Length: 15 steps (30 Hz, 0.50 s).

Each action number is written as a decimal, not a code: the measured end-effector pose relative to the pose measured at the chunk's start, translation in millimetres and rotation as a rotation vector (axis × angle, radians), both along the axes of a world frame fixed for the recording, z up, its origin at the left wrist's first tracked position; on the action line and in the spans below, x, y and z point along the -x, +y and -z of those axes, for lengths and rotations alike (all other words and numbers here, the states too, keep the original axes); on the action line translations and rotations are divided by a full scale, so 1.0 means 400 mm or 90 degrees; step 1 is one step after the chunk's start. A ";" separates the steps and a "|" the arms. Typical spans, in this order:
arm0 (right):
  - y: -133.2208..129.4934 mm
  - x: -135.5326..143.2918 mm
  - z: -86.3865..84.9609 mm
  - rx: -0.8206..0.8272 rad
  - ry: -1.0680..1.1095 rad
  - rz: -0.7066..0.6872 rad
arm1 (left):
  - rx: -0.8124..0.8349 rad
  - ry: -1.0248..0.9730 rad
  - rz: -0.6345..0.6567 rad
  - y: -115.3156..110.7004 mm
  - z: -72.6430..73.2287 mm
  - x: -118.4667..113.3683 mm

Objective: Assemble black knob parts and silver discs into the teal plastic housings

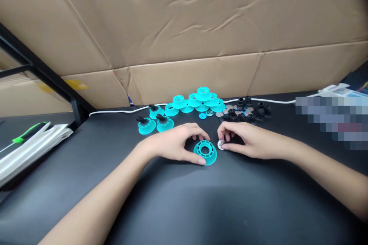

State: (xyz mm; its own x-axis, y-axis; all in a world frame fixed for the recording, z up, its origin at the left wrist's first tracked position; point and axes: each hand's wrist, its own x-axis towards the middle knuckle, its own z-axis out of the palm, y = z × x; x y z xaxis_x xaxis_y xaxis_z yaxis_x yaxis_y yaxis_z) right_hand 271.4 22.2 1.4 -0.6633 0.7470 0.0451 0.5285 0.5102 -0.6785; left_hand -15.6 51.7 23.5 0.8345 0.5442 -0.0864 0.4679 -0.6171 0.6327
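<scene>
A turquoise cone-shaped plastic ring with a slotted top and a round hole rests on the black table in front of me. My left hand grips it, thumb on the near rim and fingertips curled at the far side. Just to the right, my right hand pinches a small round whitish disc between thumb and fingers, apart from the ring. Farther back, several turquoise rings are stacked in a heap. Left of them stand 3 turquoise rings with black fittings in their tops.
Behind my right hand lie several silvery discs, a flat turquoise disc and black fittings. A white cable runs along the cardboard wall. At left are a green-handled screwdriver and white packaging.
</scene>
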 end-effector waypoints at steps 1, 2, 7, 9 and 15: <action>-0.001 0.002 -0.003 0.006 0.010 -0.004 | 0.008 -0.012 -0.009 0.003 0.004 0.002; -0.002 0.004 -0.005 0.010 0.022 -0.006 | 0.015 -0.025 -0.019 0.006 0.007 0.004; -0.006 0.018 0.001 -0.017 0.120 0.008 | 0.011 -0.040 0.006 0.019 0.006 0.011; -0.010 0.025 0.005 -0.069 0.156 0.008 | 0.001 -0.038 0.025 0.019 0.003 0.007; -0.029 0.046 0.014 -0.188 0.243 -0.031 | -0.059 -0.094 0.016 0.010 0.022 -0.012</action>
State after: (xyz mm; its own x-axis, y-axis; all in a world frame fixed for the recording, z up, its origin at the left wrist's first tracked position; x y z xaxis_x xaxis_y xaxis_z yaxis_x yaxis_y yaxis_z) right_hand 253.0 10.5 -4.3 -0.5924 0.6335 0.4978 0.2407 0.7288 -0.6410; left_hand -11.0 55.6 14.7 0.8478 0.5231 0.0876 0.3579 -0.6861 0.6334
